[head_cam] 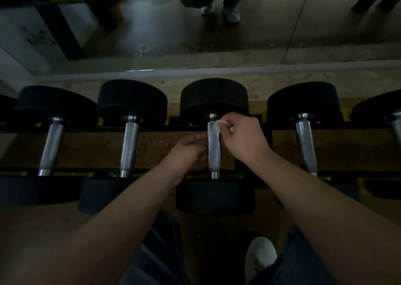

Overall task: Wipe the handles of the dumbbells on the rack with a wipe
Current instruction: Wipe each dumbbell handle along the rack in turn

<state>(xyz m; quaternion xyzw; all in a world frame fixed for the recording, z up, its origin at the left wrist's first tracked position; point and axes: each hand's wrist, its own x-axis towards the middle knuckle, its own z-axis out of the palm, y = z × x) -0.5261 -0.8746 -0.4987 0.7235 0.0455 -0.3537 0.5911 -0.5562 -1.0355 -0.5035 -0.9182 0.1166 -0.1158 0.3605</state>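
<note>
**Wipe at the far end of the middle handle**

My right hand (245, 139) pinches the white wipe (218, 125) in curled fingers and holds it against the far end of the middle handle (213, 152), just short of the black weight (213, 98) at that end. My left hand (188, 152) sits to the left of that handle, about halfway along it, fingers curled toward the metal. I cannot tell whether they grip it or only touch it. The handle lies across the rails of the rack (91, 170). Other dumbbells (129, 145) lie alongside, left and right of that handle.
</note>
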